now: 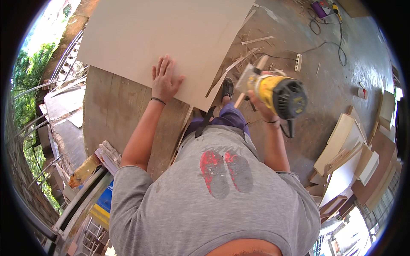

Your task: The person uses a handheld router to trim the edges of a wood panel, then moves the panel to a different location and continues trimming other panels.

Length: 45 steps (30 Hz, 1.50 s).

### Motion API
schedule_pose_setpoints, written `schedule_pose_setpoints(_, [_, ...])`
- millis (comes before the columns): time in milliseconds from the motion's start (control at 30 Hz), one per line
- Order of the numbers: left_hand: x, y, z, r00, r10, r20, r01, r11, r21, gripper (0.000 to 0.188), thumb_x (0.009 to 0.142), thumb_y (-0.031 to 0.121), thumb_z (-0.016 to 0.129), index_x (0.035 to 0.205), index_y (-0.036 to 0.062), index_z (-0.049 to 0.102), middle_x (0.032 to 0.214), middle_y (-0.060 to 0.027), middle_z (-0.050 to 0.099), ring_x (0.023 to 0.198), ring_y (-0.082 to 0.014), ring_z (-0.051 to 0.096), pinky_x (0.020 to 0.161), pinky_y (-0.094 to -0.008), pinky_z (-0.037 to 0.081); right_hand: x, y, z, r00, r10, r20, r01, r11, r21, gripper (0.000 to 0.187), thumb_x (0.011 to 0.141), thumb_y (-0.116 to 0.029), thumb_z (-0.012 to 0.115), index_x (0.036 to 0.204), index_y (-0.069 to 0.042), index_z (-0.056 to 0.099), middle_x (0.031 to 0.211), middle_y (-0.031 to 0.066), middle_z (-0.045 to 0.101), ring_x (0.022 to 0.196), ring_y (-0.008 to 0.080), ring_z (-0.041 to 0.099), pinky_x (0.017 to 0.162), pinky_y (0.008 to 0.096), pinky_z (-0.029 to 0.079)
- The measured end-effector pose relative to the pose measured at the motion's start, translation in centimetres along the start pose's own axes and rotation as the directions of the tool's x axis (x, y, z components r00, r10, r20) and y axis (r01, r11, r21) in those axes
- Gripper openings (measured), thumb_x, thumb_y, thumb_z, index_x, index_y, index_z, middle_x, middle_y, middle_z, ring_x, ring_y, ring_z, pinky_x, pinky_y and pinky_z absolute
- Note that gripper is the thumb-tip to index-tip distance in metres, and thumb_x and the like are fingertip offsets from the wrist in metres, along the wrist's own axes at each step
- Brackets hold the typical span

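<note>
A large pale board [179,30] lies over a brown wooden work surface [115,96]. My left hand [165,81] rests flat on the board near its front edge, fingers stretched out. Off the board's right edge, my right hand [261,104] grips a yellow and black router [277,93] held in the air, tilted on its side. Its flat base plate [244,80] faces left, toward the board, and a light wooden strip [262,62] runs across it. The router partly hides the fingers of my right hand. A cord hangs below its black end.
Wood offcuts [256,40] and a white power strip [298,62] with its cable lie on the floor at right. Farther off is another yellow tool [336,10]. Stacked panels [341,145] stand at the right. My shoe [228,87] is beside the board's corner.
</note>
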State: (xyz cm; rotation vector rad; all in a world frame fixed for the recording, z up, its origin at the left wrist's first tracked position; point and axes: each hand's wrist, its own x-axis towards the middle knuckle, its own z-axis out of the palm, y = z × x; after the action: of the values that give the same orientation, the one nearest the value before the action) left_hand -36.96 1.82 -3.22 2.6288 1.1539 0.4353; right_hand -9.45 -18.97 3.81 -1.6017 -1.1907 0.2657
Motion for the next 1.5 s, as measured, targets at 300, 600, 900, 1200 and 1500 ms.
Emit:
schedule_pose_setpoints(300, [-0.9, -0.4, -2.7, 0.92, 0.281, 0.275, -0.269, 0.96, -0.08, 0.103, 0.062, 0.066, 0.071, 0.139, 0.0065, 0.04, 0.153, -0.0131, 0.021, 0.144, -0.0288, 0.012, 0.114, -0.0505, 0.006, -5.0, -1.0, 7.8, 0.989, -0.081, 0.124, 0.096, 0.988, -0.122, 0.032, 0.076, -0.023, 0.074, 0.103, -0.012, 0.061, 0.099, 0.0018, 0.063, 0.093, 0.0192, 0.058, 0.087, 0.0349, 0.046])
schedule_pose_setpoints(600, [-1.5, 0.1, -2.5, 0.917, 0.249, 0.312, -0.248, 0.968, -0.044, 0.103, 0.057, 0.051, 0.079, 0.142, 0.012, 0.036, 0.154, -0.0059, 0.018, 0.144, -0.023, 0.011, 0.116, -0.0478, 0.007, -4.4, -2.3, 8.5, 0.984, 0.063, 0.165, -0.036, 0.986, -0.162, 0.045, 0.07, -0.028, 0.081, 0.106, -0.007, 0.064, 0.1, 0.0058, 0.065, 0.09, 0.019, 0.062, 0.083, 0.034, 0.05])
schedule_pose_setpoints(900, [-1.5, 0.3, -2.5, 0.924, 0.259, 0.282, -0.253, 0.966, -0.06, 0.101, 0.059, 0.051, 0.078, 0.142, 0.01, 0.037, 0.154, -0.007, 0.02, 0.143, -0.0228, 0.014, 0.116, -0.0485, 0.008, -4.2, -3.2, 9.0, 0.987, 0.072, 0.146, -0.046, 0.984, -0.175, 0.042, 0.068, -0.026, 0.082, 0.101, -0.007, 0.064, 0.095, 0.0041, 0.065, 0.084, 0.0173, 0.061, 0.079, 0.0332, 0.05])
schedule_pose_setpoints(1200, [-1.5, -0.1, -2.1, 0.927, 0.241, 0.288, -0.25, 0.968, -0.005, 0.101, 0.06, 0.055, 0.076, 0.143, 0.0143, 0.035, 0.154, -0.0039, 0.019, 0.143, -0.0202, 0.013, 0.117, -0.0473, 0.007, -4.7, -3.8, 9.4, 0.973, 0.201, 0.114, -0.197, 0.979, -0.047, 0.044, 0.067, -0.024, 0.083, 0.101, -0.005, 0.063, 0.095, 0.004, 0.064, 0.085, 0.0165, 0.061, 0.078, 0.0319, 0.05])
schedule_pose_setpoints(1500, [-1.6, -0.1, -2.1, 0.927, 0.261, 0.271, -0.271, 0.963, -0.002, 0.102, 0.059, 0.055, 0.075, 0.143, 0.0128, 0.035, 0.154, -0.0063, 0.02, 0.143, -0.0222, 0.014, 0.116, -0.0485, 0.009, -5.0, -3.1, 9.4, 0.982, 0.152, 0.109, -0.145, 0.987, -0.07, 0.048, 0.068, -0.023, 0.083, 0.106, -0.004, 0.061, 0.1, 0.0053, 0.064, 0.088, 0.018, 0.061, 0.08, 0.0329, 0.051])
